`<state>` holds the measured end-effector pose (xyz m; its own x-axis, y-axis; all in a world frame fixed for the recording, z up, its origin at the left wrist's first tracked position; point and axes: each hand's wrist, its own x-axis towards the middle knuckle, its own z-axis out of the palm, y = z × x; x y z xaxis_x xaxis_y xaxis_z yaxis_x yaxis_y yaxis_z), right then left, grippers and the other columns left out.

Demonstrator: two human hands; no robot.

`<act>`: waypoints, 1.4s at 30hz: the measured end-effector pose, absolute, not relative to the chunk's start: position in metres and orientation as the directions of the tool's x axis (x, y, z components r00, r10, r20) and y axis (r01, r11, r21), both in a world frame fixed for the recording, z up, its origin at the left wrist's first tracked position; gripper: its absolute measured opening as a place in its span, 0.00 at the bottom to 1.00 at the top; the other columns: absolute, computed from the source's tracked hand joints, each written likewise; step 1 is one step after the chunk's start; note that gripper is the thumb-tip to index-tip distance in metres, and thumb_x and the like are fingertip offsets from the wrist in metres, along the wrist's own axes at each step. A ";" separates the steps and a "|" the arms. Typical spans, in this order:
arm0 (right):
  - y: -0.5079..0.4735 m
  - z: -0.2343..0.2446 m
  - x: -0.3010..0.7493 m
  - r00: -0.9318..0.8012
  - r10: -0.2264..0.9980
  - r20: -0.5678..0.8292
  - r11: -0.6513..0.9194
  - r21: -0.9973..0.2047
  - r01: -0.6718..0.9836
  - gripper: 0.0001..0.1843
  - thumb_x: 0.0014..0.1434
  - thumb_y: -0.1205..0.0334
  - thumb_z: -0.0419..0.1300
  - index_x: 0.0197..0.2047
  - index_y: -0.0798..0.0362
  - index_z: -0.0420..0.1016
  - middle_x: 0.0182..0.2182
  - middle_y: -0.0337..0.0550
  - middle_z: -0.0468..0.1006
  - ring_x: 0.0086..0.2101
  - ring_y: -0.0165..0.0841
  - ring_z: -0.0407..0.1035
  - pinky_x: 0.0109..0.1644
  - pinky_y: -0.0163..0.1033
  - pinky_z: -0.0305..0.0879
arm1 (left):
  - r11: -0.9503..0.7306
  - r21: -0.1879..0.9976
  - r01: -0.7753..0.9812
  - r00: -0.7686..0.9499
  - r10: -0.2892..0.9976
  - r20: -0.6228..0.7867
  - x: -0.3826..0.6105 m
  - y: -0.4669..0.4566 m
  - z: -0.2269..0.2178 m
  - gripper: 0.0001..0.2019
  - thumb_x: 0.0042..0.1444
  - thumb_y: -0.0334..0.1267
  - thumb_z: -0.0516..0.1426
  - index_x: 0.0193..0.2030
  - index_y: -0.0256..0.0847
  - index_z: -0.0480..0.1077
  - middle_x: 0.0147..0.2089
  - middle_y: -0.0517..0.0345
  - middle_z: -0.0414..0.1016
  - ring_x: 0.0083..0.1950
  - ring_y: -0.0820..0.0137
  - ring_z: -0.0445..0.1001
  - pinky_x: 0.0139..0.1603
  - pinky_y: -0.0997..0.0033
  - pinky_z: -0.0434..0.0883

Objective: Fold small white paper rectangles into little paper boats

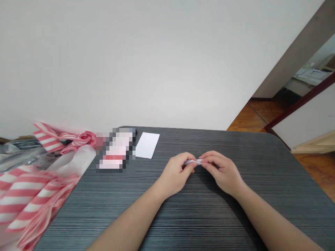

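Both of my hands meet over the middle of a dark grey striped table [199, 216]. My left hand [177, 173] and my right hand [222, 170] are each pinched on one end of a small folded piece of white paper [194, 161], held between them just above the tabletop. The fingers of both hands are curled closed around it. Most of the paper is hidden by the fingers.
A white rectangular sheet of paper [147, 145] lies flat near the table's far edge. A blurred pink and white object [116, 150] sits left of it. Red-and-white striped plastic bags [28, 195] pile up at the left. A white wall stands behind; a doorway [300, 94] opens at right.
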<state>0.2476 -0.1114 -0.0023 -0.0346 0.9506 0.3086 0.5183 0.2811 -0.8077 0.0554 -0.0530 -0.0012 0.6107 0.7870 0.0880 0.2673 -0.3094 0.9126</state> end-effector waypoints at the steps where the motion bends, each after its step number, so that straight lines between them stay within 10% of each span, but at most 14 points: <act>1: -0.111 -0.002 0.247 -0.034 0.951 0.307 0.279 -0.808 0.519 0.07 0.64 0.64 0.59 0.36 0.48 0.79 0.40 0.46 0.80 0.41 0.38 0.74 0.47 0.43 0.69 | -0.308 0.912 0.270 0.612 0.787 0.084 0.055 -0.053 -0.001 0.10 0.65 0.42 0.53 0.40 0.41 0.73 0.33 0.57 0.76 0.35 0.69 0.73 0.35 0.73 0.68; 42: -0.111 -0.007 0.249 0.007 0.959 0.283 0.235 -0.808 0.541 0.04 0.62 0.64 0.61 0.34 0.51 0.76 0.43 0.44 0.74 0.28 0.28 0.66 0.32 0.36 0.63 | -0.315 0.906 0.284 0.608 0.790 0.084 0.056 -0.054 0.000 0.09 0.65 0.41 0.53 0.39 0.41 0.71 0.30 0.60 0.75 0.31 0.72 0.71 0.32 0.75 0.65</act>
<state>0.2491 -0.1108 -0.0070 0.0072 0.9590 0.2832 0.5408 0.2345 -0.8078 0.0561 -0.0545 -0.0004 0.6080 0.7895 0.0839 0.2837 -0.3148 0.9058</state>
